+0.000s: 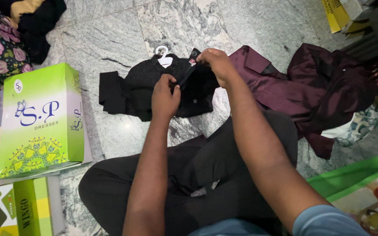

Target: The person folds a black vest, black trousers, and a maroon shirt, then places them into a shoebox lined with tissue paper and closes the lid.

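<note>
Two hands work one black garment (154,85) on the marble floor (110,39): left hand (165,98) in a pinching grip on its front, right hand (217,65) clenched on its upper edge, beside a maroon shirt (281,85) and green box (40,118).

A black garment (154,87) lay spread on the grey marble floor, just beyond the person's knees. It sat on a white plastic hanger (162,54) whose hook showed at its far edge. One sleeve trailed out to the left; its right part was lifted and bunched.
</note>
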